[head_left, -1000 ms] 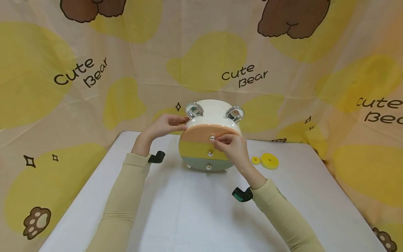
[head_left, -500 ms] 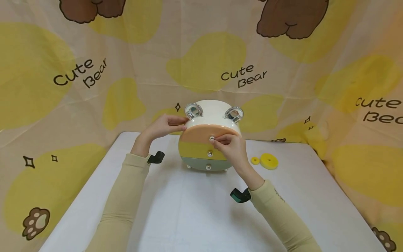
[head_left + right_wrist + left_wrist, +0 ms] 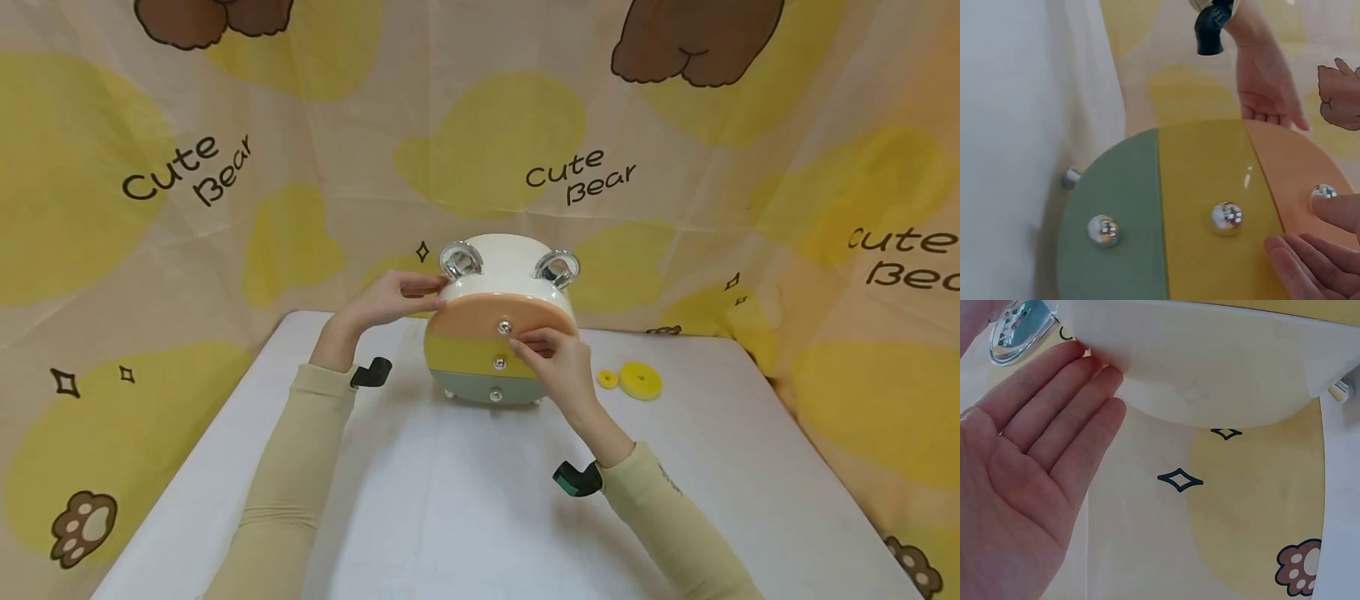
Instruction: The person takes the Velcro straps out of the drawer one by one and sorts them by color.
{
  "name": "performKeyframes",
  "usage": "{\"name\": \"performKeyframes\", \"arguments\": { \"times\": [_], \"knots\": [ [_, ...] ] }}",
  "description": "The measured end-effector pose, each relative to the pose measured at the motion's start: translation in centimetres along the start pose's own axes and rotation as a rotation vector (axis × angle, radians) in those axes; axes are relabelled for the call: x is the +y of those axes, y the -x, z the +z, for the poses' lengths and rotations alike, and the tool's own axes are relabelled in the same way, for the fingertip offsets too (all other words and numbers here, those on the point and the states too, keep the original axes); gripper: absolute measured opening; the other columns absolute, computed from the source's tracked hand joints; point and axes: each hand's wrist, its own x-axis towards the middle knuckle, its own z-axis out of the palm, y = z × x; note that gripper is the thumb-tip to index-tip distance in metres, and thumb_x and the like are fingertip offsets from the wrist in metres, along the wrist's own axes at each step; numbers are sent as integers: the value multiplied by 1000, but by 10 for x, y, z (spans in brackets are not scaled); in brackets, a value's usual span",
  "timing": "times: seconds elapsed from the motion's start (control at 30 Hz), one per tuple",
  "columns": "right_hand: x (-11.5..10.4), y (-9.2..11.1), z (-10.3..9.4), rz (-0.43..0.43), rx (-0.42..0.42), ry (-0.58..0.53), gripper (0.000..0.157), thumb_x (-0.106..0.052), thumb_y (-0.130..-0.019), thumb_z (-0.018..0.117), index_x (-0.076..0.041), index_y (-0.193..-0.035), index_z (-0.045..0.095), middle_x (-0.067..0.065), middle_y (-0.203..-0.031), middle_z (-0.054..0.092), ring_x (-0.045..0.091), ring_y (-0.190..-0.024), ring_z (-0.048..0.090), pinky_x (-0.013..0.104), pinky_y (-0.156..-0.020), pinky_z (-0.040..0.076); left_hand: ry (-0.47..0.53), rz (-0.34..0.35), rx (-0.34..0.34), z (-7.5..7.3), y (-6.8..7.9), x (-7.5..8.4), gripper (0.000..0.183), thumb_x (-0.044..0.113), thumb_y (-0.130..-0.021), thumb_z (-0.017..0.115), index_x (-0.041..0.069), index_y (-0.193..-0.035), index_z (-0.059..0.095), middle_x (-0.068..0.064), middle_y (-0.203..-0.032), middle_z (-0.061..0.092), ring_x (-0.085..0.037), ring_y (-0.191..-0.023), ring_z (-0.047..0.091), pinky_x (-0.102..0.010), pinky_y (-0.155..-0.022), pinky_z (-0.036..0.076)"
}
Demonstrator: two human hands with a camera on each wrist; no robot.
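A small rounded drawer cabinet (image 3: pixel 510 250) with a white body and two silver ear-like rings stands on the table. Its front has an orange drawer (image 3: pixel 468 315), a yellow drawer (image 3: pixel 457 354) and a green drawer (image 3: pixel 461 386), each with a silver knob; all look closed. My left hand (image 3: pixel 382 300) rests its straight fingers against the cabinet's left side, as the left wrist view shows with the palm (image 3: pixel 1016 487). Before the front is my right hand (image 3: pixel 561 362), thumb beside the top knob (image 3: pixel 1322 191), the other fingers apart from it over the yellow drawer.
Right of the cabinet, a large yellow disc (image 3: pixel 651 387) and a small yellow ring (image 3: pixel 602 381) lie on the white table (image 3: pixel 450 517). A printed bear cloth (image 3: pixel 480 133) hangs behind and along both sides.
My right hand has let go of the top knob and shifted slightly down and right, with its fingers parted. The left hand keeps its place on the cabinet.
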Motion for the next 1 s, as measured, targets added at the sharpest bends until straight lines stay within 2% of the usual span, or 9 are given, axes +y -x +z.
{"name": "performKeyframes", "arguments": {
  "times": [0.17, 0.5, 0.77, 1.0],
  "knots": [
    [12, 8, 7, 11, 15, 40, 21, -29, -80, 77, -10, -88, 74, 2, -81, 73, 14, -74, 69, 25, -63, 57, -25, 1, 4, -1, 0, 4, 50, 26, -87, 70, 3, -130, 58, -13, -130, 60, -27, -123, 55, -43, -103, 43],
    [29, 21, 29, 26, 11, 17, 20, -28, -80, 77, -9, -87, 74, 1, -81, 73, 12, -72, 68, 24, -64, 57, -28, 9, 12, 1, -2, 2, 52, 26, -86, 71, 2, -130, 57, -13, -131, 59, -27, -123, 55, -42, -103, 44],
    [34, 21, 43, 35, -2, 3, 20, -29, -80, 77, -9, -84, 74, 0, -77, 72, 11, -69, 67, 22, -62, 55, -31, 17, 17, 2, -4, 1, 52, 23, -86, 71, 0, -130, 56, -16, -130, 58, -30, -123, 55, -44, -102, 44],
    [36, 19, 52, 45, 34, 31, 27, -35, -80, 76, -8, -77, 74, 2, -70, 71, 10, -63, 67, 22, -55, 54, -33, 8, 22, 2, -4, -1, 53, 26, -85, 72, 2, -130, 57, -14, -131, 59, -30, -123, 54, -44, -103, 43]
  ]
}}
